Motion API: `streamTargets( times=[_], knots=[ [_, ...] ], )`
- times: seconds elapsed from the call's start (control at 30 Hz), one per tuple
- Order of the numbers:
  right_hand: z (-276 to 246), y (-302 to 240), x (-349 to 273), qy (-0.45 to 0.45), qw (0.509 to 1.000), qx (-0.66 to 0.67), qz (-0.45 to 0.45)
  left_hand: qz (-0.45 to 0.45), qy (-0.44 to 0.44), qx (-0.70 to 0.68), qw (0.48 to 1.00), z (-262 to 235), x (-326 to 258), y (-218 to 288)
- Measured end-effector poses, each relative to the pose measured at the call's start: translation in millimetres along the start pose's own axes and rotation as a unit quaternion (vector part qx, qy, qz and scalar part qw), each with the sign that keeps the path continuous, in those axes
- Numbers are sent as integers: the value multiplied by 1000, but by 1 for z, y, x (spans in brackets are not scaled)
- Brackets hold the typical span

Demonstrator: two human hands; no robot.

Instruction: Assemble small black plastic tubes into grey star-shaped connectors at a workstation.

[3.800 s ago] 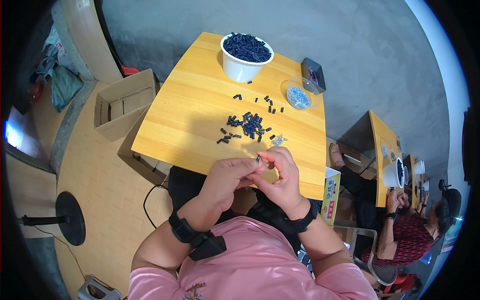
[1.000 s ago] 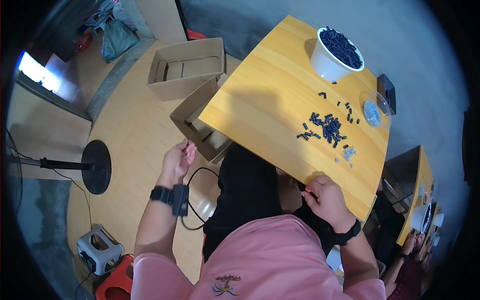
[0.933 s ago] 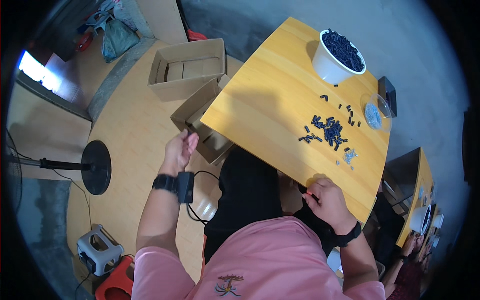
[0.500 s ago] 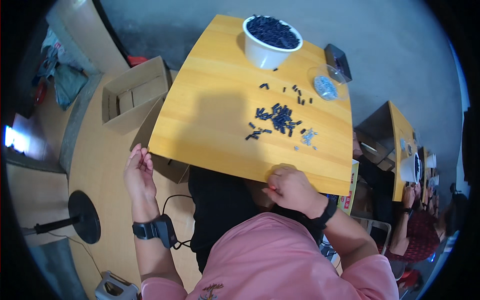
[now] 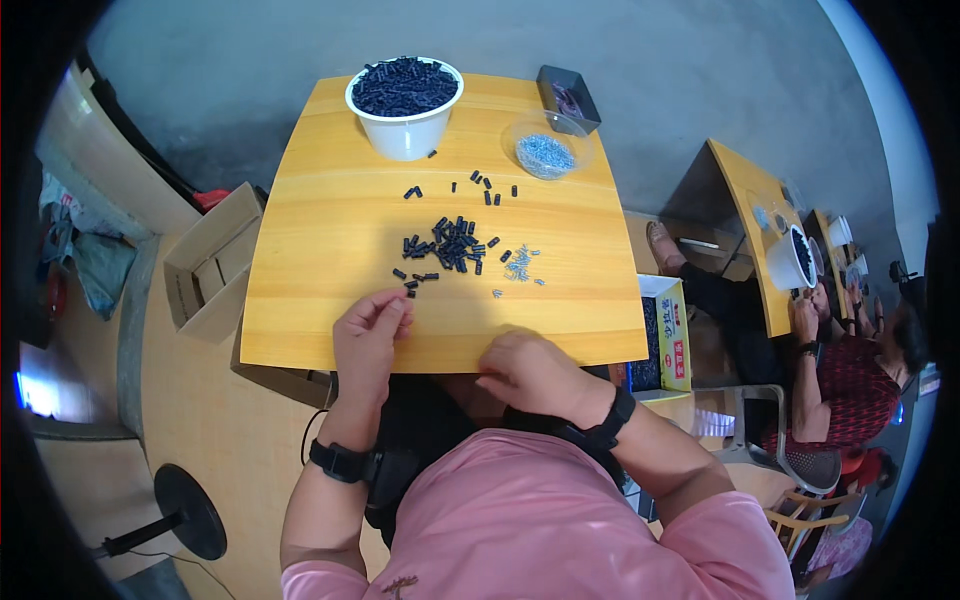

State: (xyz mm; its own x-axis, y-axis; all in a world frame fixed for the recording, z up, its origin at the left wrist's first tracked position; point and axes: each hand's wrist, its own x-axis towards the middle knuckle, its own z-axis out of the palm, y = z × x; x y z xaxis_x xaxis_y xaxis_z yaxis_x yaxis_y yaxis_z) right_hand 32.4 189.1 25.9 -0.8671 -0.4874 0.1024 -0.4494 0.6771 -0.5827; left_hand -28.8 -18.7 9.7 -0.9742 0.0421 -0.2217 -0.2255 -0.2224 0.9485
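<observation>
My left hand (image 5: 372, 332) is over the table's near left part, its thumb and fingertips drawn together at a small black tube-like piece (image 5: 411, 293). A few similar pieces lie just beyond those fingertips, below a heap of black pieces (image 5: 456, 245). My right hand (image 5: 532, 366) rests at the near table edge with its fingers curled; whatever they may hold is hidden. Between that hand and the heap's right side lies a little pile of small silvery metal parts (image 5: 520, 263).
A white tub (image 5: 405, 135) heaped with black pieces stands at the table's (image 5: 320, 230) far left. Far right are a clear bowl (image 5: 547, 150) of silvery parts and a dark tray (image 5: 568, 97). Cardboard boxes (image 5: 213, 262) flank the left side. Another person (image 5: 845, 390) sits at right.
My left hand has come from beside the table's left corner, where it was open, to the loose black pieces. My right hand stays at the near edge. The view has shifted.
</observation>
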Motion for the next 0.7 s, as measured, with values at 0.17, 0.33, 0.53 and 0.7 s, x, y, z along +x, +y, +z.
streamTargets(
  times=[0.17, 0.33, 0.53, 0.7],
  knots=[
    [-27, 15, -4, 59, 993, -33, 102, 40, 81, 2, 996, -13, 16, -24],
    [-21, 22, -3, 65, 990, -29, 125, 19, 89, -26, 995, -13, 17, -19],
    [-10, 14, 20, 75, 993, -33, 89, 48, 107, -77, 990, -16, 13, -22],
    [5, 8, 66, 99, 994, -51, 7, 26, 114, -112, 987, -21, 13, -25]
  ],
)
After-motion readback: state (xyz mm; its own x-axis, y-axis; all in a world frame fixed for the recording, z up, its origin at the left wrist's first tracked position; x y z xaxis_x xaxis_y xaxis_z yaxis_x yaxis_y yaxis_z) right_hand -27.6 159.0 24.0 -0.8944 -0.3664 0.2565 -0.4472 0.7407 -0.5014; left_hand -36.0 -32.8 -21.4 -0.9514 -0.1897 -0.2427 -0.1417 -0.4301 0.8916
